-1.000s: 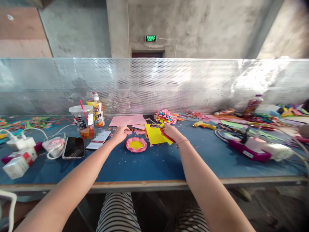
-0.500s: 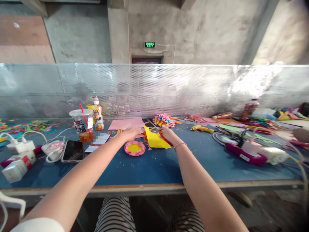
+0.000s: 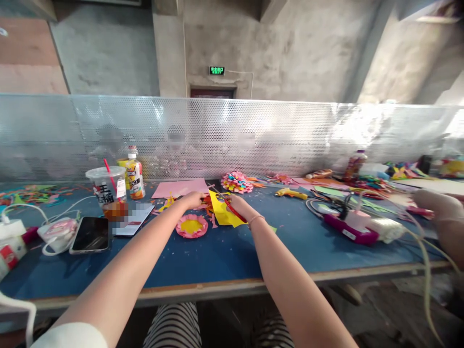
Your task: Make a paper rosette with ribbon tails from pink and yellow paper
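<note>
Both hands meet mid-table: right hand [image 3: 242, 207] grips red scissors [image 3: 232, 209] biting the yellow paper [image 3: 222, 214]; left hand [image 3: 192, 199] pinches its 9 o'clock edge, apparently keeping it taut.

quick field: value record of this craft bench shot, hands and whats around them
left hand: on paper scraps by the yellow sheet's far edge
right hand: grips red-handled scissors, blades at the yellow paper
in front of hands: pink and yellow paper flower flat on the blue table
behind: pink sheet, multicoloured paper ball
left side: phone, lidded cup with red straw, drink bottle
right side: yellow glue gun, another person's hand
</note>
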### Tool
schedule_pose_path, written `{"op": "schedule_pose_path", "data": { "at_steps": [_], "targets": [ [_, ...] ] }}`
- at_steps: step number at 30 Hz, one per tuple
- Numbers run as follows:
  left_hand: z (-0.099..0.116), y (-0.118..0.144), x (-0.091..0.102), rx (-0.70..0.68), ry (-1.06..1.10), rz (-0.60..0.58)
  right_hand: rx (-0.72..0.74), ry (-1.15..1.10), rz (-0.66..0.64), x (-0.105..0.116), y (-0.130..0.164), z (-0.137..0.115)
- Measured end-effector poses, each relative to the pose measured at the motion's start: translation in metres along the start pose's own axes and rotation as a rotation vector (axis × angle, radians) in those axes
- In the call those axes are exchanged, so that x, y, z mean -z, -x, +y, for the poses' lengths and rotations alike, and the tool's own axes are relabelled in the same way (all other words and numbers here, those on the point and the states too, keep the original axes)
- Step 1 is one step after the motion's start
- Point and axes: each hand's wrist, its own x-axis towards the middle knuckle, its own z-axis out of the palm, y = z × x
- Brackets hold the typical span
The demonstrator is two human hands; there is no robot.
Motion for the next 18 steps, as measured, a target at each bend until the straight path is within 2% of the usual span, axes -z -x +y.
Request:
{"op": "schedule_pose_path", "data": {
  "at_steps": [2, 5, 6, 8, 10, 12, 15, 18],
  "targets": [
    [0.005, -0.001, 0.016, -0.009, 0.034, 0.109, -0.028, -0.04, -0.01, 0.001, 0.001, -0.001],
    [0.012, 0.001, 0.044, 0.112, 0.106, 0.44, -0.071, -0.131, -0.049, 0.002, 0.006, -0.005],
    [0.014, 0.004, 0.051, 0.149, 0.162, 0.532, -0.08, -0.166, -0.066, 0.002, 0.008, -0.007],
    [0.019, 0.013, 0.063, 0.185, 0.375, 0.622, -0.076, -0.236, -0.108, 0.002, 0.013, -0.013],
    [0.024, 0.027, 0.067, 0.213, 0.587, 0.648, -0.063, -0.361, -0.174, 0.003, 0.018, -0.02],
    [0.027, 0.043, 0.066, 0.221, 0.698, 0.61, -0.067, -0.502, -0.238, 0.003, 0.023, -0.028],
    [0.026, 0.064, 0.058, 0.193, 0.718, 0.545, -0.103, -0.586, -0.268, 0.002, 0.029, -0.038],
    [0.016, 0.074, 0.05, 0.147, 0.608, 0.527, -0.107, -0.575, -0.256, -0.001, 0.03, -0.042]
  ]
}}
